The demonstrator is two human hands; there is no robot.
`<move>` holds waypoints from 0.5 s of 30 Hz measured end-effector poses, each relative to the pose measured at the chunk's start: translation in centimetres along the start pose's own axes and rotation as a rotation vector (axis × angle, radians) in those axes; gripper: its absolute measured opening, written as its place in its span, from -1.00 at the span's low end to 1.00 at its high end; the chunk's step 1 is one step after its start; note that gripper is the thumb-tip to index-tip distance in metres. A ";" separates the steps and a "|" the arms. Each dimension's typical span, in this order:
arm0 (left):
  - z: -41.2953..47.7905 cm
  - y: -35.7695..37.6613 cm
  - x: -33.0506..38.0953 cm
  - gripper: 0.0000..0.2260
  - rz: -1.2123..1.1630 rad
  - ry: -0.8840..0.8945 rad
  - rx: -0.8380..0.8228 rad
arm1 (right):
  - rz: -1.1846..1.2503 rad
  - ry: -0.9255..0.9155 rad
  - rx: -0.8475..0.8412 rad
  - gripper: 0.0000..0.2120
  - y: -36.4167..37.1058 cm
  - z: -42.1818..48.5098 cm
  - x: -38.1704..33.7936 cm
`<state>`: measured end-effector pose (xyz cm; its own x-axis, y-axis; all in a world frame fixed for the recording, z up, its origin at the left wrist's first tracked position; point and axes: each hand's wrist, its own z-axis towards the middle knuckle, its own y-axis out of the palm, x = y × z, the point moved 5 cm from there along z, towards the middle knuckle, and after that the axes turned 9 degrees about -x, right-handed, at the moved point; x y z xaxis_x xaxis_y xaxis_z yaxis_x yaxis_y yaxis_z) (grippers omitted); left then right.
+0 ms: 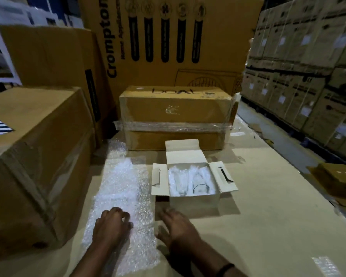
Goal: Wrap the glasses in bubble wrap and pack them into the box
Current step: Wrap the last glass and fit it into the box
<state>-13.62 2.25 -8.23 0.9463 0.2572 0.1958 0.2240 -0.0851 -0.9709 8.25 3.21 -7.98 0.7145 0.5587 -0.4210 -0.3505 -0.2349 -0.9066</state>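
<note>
A tall printed carton (168,37) closed off the far side, walls of stacked cartons (308,56) stood along the right, and a big brown carton (38,156) hemmed the left. A taped brown carton (176,108) lay crosswise at the far edge of the pale cardboard sheet (268,216) that carried everything. The open room lay on the sheet's right half, bare and flat out towards a small brown box (336,176) at its right edge.

A long sheet of bubble wrap (124,186), clear, pimpled and glaring white under the light, ran from the near edge up the left side, close beside the big brown carton. Just right of its middle stood the white box (194,198), a thin card carton with its lid flap upright at the back and its side flaps folded out. Inside it the wrapped glasses (190,179) lay side by side in crinkled film, a dark round rim showing through the right-hand one, well beyond every fingertip.

The left hand (110,224) sat on the wrap near its near end, knuckles raised and fingers bent down onto the film; whether they pinched it or merely pressed could not be told. The right hand (176,228) lay palm down at the wrap's right edge, fingers spread and fairly straight, holding nothing, just short of the box's front wall.
</note>
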 end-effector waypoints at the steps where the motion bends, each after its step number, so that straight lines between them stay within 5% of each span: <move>1: 0.0 -0.1 -0.2 -0.81 -0.030 0.001 0.029 | 0.004 0.057 -0.046 -0.29 1.2 0.2 0.2; 6: -0.1 -1.1 -0.8 -0.79 -0.237 -0.012 0.217 | -0.152 0.193 -0.108 -0.41 4.1 0.0 1.0; 11: -2.0 -3.1 -0.1 -0.89 -0.430 0.053 0.425 | -0.164 0.128 -0.099 -0.42 3.7 0.2 0.7; 14: -3.4 -3.3 0.2 -0.97 -0.528 0.143 0.432 | 0.276 0.161 0.036 -0.78 1.6 0.6 0.2; 15: -3.9 -3.0 0.4 -0.99 -0.551 0.190 0.422 | 0.455 0.219 0.129 -0.70 1.0 0.7 0.2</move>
<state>-12.96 -1.16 -4.71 0.7548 -0.0197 0.6557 0.6075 0.3980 -0.6874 7.60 3.69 -8.97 0.5775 0.2405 -0.7801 -0.7171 -0.3073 -0.6256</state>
